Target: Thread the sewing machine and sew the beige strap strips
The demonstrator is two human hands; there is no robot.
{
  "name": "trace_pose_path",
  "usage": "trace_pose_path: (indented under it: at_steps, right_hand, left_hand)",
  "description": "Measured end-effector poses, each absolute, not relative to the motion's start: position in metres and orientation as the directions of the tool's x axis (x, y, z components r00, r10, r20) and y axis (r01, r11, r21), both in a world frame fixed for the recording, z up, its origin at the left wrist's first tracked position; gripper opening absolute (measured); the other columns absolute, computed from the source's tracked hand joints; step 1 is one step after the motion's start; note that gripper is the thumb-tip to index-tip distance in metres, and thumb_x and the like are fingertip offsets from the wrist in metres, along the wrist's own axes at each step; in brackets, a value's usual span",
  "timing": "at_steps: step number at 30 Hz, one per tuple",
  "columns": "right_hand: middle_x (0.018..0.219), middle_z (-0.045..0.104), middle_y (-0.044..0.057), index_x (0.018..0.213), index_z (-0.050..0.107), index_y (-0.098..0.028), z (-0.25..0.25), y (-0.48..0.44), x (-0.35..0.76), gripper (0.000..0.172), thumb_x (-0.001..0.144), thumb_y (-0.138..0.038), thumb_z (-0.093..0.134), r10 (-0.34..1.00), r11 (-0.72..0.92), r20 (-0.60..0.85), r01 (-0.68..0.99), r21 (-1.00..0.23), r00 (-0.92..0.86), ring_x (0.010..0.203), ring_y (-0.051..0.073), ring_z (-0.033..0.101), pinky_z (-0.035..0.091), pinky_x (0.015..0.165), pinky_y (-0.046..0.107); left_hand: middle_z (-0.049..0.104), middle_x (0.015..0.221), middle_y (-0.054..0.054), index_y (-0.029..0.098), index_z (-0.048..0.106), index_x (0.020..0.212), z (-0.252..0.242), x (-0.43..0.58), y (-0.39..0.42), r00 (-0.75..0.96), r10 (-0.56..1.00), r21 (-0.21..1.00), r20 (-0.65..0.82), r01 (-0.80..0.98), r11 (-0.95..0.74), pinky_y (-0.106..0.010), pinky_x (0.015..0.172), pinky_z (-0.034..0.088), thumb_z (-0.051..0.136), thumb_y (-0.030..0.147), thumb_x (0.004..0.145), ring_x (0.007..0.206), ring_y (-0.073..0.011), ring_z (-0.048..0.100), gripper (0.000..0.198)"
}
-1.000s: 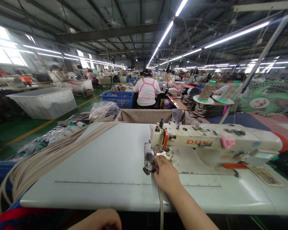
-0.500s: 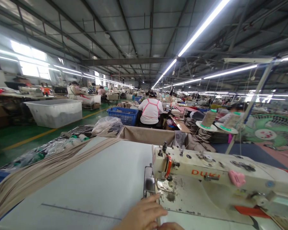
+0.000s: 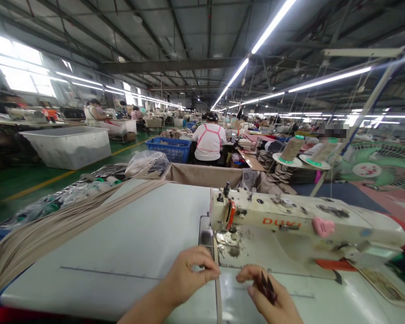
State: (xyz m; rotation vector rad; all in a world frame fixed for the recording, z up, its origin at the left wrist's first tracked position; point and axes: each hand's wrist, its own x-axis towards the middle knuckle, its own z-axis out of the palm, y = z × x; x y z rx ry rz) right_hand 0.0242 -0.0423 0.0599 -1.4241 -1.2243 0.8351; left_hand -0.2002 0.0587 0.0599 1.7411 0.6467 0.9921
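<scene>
My left hand (image 3: pixel 191 272) is closed, thumb and forefinger pinched together at a narrow beige fabric strip (image 3: pixel 219 299). The strip runs from under the presser foot of a white sewing machine (image 3: pixel 310 213) toward the table's front edge. Dark thread snips (image 3: pixel 267 288) lie in the grip of my right hand (image 3: pixel 268 292), their pointed blades facing up and away from me. That hand hovers right of the strip, thumb and forefinger apart. Whether a thread runs between the hands is too small to tell.
A bundle of long beige strips (image 3: pixel 70 225) lies along the left of the pale table (image 3: pixel 128 243). Beyond it are a fabric-lined bin (image 3: pixel 202 175) and a blue basket (image 3: pixel 168 149). Thread cones (image 3: pixel 292 149) and a green fan (image 3: pixel 374 167) stand right. A seated co-worker (image 3: pixel 209 139) is ahead.
My left hand has gone from lying flat near the presser foot to a pinch at the strip. My right hand has come up into view with the snips. The camera view has tilted down.
</scene>
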Motion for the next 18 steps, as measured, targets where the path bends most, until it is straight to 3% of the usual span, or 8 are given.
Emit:
trace_pose_path:
  at_steps: [4,11,14,18]
  right_hand:
    - [0.085,0.071,0.004,0.101,0.075,-0.022,0.054,-0.025,0.014,0.028,0.081,-0.034,0.060,0.973,0.038,0.119,0.375,-0.926,0.197,0.068,0.018,0.058,0.046,0.066,0.030]
    - [0.100,0.069,0.003,0.134,0.064,-0.027,0.040,-0.001,-0.004,0.060,0.079,-0.010,0.051,0.962,0.233,0.273,0.526,-0.818,-0.003,0.087,0.018,0.064,0.051,0.080,0.032]
    - [0.105,0.067,0.004,0.132,0.066,-0.028,0.037,0.005,-0.010,0.061,0.078,-0.006,0.051,0.957,0.277,0.278,0.569,-0.775,-0.087,0.094,0.020,0.063,0.051,0.085,0.034]
    - [0.091,0.062,0.003,0.123,0.070,-0.027,0.030,0.010,-0.014,0.050,0.082,-0.006,0.051,0.953,0.274,0.289,0.650,-0.709,-0.086,0.089,0.021,0.062,0.051,0.078,0.033]
  left_hand:
    - [0.073,0.085,-0.008,0.023,0.084,0.082,0.063,-0.200,0.063,0.507,0.831,0.970,0.227,-0.040,-0.241,-0.028,0.075,0.050,0.084,0.046,0.078,0.081,-0.0190,0.067,0.023]
    - [0.072,0.085,-0.007,0.023,0.085,0.085,0.058,-0.193,0.069,0.529,0.839,0.991,0.132,-0.075,-0.109,-0.027,0.074,0.050,0.086,0.040,0.076,0.080,-0.0170,0.066,0.019]
    - [0.074,0.090,-0.008,0.023,0.085,0.086,0.055,-0.193,0.072,0.540,0.833,0.992,0.117,-0.098,-0.075,-0.028,0.081,0.051,0.086,0.040,0.076,0.087,-0.0188,0.068,0.020]
    - [0.073,0.086,-0.007,0.022,0.085,0.085,0.052,-0.193,0.079,0.533,0.840,0.994,0.102,-0.082,-0.069,-0.027,0.077,0.050,0.086,0.041,0.076,0.082,-0.0171,0.066,0.021]
